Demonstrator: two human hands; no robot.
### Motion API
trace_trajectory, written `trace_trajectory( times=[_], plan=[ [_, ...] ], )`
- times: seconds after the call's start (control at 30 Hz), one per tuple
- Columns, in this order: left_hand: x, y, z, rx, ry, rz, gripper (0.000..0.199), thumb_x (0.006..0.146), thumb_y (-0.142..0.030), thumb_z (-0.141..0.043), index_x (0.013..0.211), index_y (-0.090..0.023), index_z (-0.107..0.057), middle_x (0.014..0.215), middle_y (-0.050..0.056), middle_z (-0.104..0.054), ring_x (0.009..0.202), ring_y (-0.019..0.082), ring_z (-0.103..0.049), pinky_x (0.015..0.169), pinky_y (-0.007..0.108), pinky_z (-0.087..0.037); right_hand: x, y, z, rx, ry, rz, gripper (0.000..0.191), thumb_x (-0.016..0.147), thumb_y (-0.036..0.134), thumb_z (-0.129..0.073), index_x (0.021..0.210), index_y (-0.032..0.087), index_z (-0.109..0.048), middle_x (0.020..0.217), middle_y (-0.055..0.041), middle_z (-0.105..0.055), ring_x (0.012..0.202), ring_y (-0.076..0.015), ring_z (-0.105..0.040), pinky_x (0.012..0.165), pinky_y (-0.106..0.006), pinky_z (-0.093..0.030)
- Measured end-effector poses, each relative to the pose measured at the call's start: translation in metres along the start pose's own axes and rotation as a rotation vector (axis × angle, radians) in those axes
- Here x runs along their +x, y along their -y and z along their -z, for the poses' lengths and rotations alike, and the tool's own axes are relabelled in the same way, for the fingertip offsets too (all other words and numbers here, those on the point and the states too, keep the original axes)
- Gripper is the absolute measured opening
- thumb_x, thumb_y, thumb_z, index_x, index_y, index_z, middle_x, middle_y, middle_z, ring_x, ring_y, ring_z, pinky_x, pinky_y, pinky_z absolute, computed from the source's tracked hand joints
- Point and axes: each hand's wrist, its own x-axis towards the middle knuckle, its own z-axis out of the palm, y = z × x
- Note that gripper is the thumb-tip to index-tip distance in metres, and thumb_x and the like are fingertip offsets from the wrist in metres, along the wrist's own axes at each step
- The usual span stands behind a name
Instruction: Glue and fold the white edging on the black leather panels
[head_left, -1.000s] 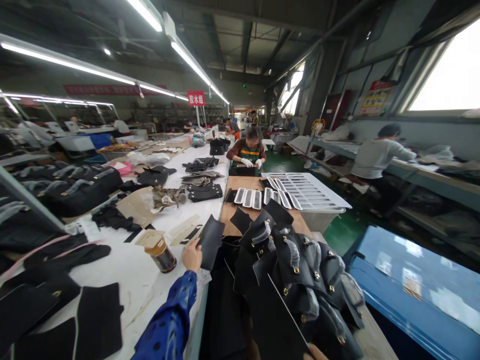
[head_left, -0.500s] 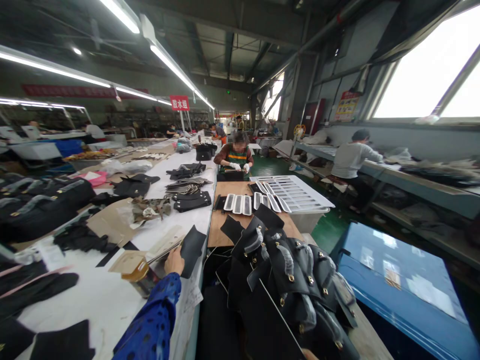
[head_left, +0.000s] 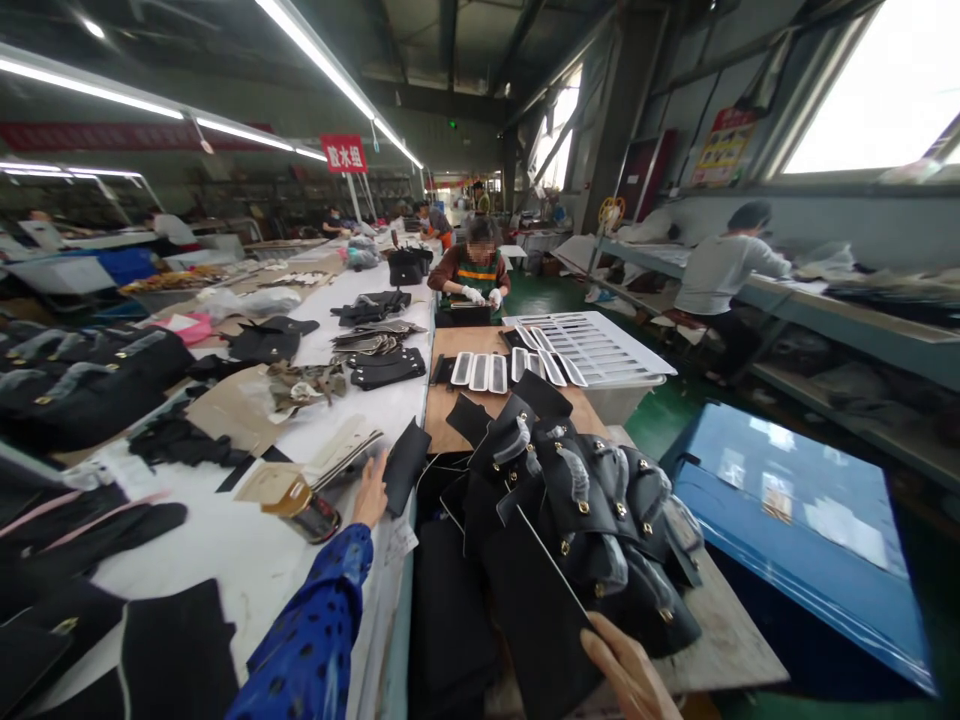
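At the right edge of the white table, my left hand [head_left: 371,490] has its fingers stretched out beside a small black leather-like panel [head_left: 407,465]. The fingertips meet or nearly meet the panel's left edge; I see no clear grip. My right hand [head_left: 626,665], at the bottom, pinches the lower right edge of a large black bag panel [head_left: 536,610] with a pale edge. Behind that panel lies a heap of black bag pieces [head_left: 585,500] with plastic-wrapped handles and gold-coloured fittings. Left of my left hand, a jar [head_left: 311,510] of dark liquid stands by a cardboard flap.
A worker in white gloves [head_left: 480,290] sits across the brown board [head_left: 442,430]. White oblong frames [head_left: 480,372] lie on it. To the right stands a blue bin [head_left: 795,540]. Black cut pieces [head_left: 180,640] and a stack of pale strips [head_left: 341,455] lie on the white table.
My view has tilted down slightly. My right hand has come further into view at the edge of the large panel. My left hand's fingers look more stretched out beside the small panel.
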Motion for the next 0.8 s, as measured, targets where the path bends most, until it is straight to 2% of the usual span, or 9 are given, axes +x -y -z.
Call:
trace_trajectory(
  times=[0.1,0.27,0.37,0.43,0.5,0.57,0.67,0.73,0.8],
  plan=[
    [0.001,-0.006,0.01,-0.042,-0.043,-0.02,0.056,0.093,-0.037,-0.062,0.143,-0.021,-0.043,0.15,0.013,-0.04,0.131,0.032,-0.047,0.106,0.057,-0.045,0.01,0.013,0.001,0.004,0.097,-0.063,0.055,0.087,0.063,-0.052,0.108,0.017,-0.074,0.108,-0.0118,-0.074,0.106,-0.0311,-0.066,0.091,-0.036,-0.054],
    [-0.017,-0.029,0.026,-0.136,-0.196,-0.087,0.058,0.093,-0.039,-0.06,0.144,-0.018,-0.042,0.157,0.015,-0.03,0.144,0.036,-0.028,0.116,0.062,-0.028,0.011,0.036,0.008,0.014,0.24,0.039,0.049,0.093,0.06,-0.044,0.087,0.017,-0.067,0.081,-0.0047,-0.068,0.078,-0.0195,-0.062,0.071,-0.026,-0.051],
    [-0.054,-0.051,0.026,-0.239,-0.26,-0.082,0.044,0.096,-0.043,-0.054,0.131,-0.015,-0.053,0.137,0.014,-0.053,0.13,0.03,-0.049,0.11,0.058,-0.038,0.007,0.051,0.012,0.015,0.26,0.097,0.049,0.096,0.059,-0.04,0.087,0.018,-0.065,0.081,-0.004,-0.066,0.074,-0.0172,-0.059,0.068,-0.025,-0.049],
    [-0.086,-0.07,0.022,-0.322,-0.218,-0.081,0.038,0.096,-0.047,-0.052,0.112,-0.014,-0.061,0.109,0.01,-0.067,0.104,0.025,-0.064,0.098,0.052,-0.049,0.007,0.061,0.015,0.007,0.274,0.141,0.048,0.098,0.056,-0.038,0.089,0.018,-0.065,0.082,-0.0042,-0.066,0.076,-0.0174,-0.06,0.07,-0.025,-0.049],
    [-0.115,-0.092,0.019,-0.425,-0.112,-0.133,0.04,0.096,-0.051,-0.049,0.107,-0.015,-0.061,0.103,0.009,-0.07,0.092,0.021,-0.068,0.087,0.043,-0.056,0.008,0.069,0.019,-0.022,0.298,0.197,0.045,0.098,0.054,-0.039,0.089,0.019,-0.066,0.08,-0.0037,-0.065,0.076,-0.0176,-0.06,0.072,-0.026,-0.05],
    [-0.134,-0.117,0.022,-0.504,-0.022,-0.198,0.048,0.093,-0.055,-0.051,0.121,-0.017,-0.055,0.124,0.013,-0.065,0.109,0.023,-0.066,0.092,0.04,-0.056,0.012,0.075,0.022,-0.044,0.332,0.251,0.041,0.099,0.051,-0.041,0.088,0.02,-0.066,0.08,-0.0031,-0.065,0.076,-0.0175,-0.06,0.074,-0.027,-0.05],
    [-0.14,-0.15,0.043,-0.542,0.063,-0.255,0.079,0.084,-0.056,-0.064,0.148,-0.023,-0.031,0.152,0.013,-0.043,0.138,0.026,-0.044,0.112,0.045,-0.042,0.021,0.08,0.03,-0.044,0.391,0.29,0.035,0.098,0.045,-0.046,0.088,0.02,-0.067,0.083,-0.0026,-0.065,0.079,-0.0174,-0.062,0.077,-0.027,-0.05],
    [-0.139,-0.164,0.064,-0.537,0.146,-0.258,0.079,0.083,-0.053,-0.066,0.149,-0.027,-0.032,0.144,0.01,-0.053,0.127,0.025,-0.054,0.111,0.045,-0.041,0.029,0.082,0.038,-0.037,0.41,0.31,0.032,0.098,0.043,-0.048,0.095,0.019,-0.069,0.09,-0.0034,-0.068,0.086,-0.0186,-0.064,0.082,-0.028,-0.05],
    [-0.142,-0.172,0.083,-0.516,0.225,-0.242,0.064,0.083,-0.049,-0.068,0.141,-0.029,-0.048,0.125,0.005,-0.066,0.111,0.022,-0.063,0.107,0.043,-0.044,0.036,0.082,0.048,-0.021,0.414,0.324,0.033,0.1,0.042,-0.047,0.111,0.019,-0.067,0.102,-0.0049,-0.07,0.095,-0.0197,-0.065,0.087,-0.029,-0.051]
  ],
)
